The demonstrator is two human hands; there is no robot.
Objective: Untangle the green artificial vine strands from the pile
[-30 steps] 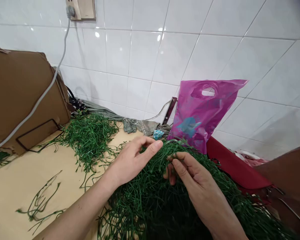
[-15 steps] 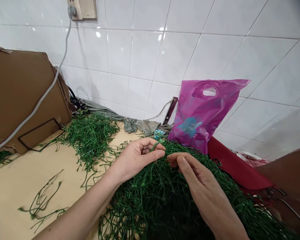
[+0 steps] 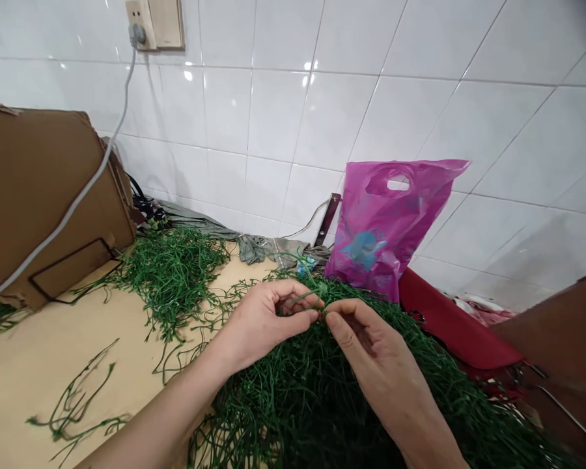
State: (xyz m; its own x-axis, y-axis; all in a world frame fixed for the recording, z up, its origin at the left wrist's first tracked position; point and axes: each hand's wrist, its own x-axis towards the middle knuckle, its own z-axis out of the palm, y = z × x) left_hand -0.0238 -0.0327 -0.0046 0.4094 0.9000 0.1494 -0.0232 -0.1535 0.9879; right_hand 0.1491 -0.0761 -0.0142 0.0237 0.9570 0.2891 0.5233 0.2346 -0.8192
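A big heap of thin green plastic stems lies on the pale table in front of me. My left hand and my right hand meet above the heap's top. Both pinch one green stem between thumb and fingers, fingertips almost touching. The stem's tip sticks up just above the pinch.
A second heap of green stems lies further left, and a loose sprig at the near left. A brown cardboard box with a grey cable stands left. A magenta plastic bag leans on the tiled wall; a red item sits right.
My hands have closed in on each other and now pinch the same stem together. The view has shifted slightly.
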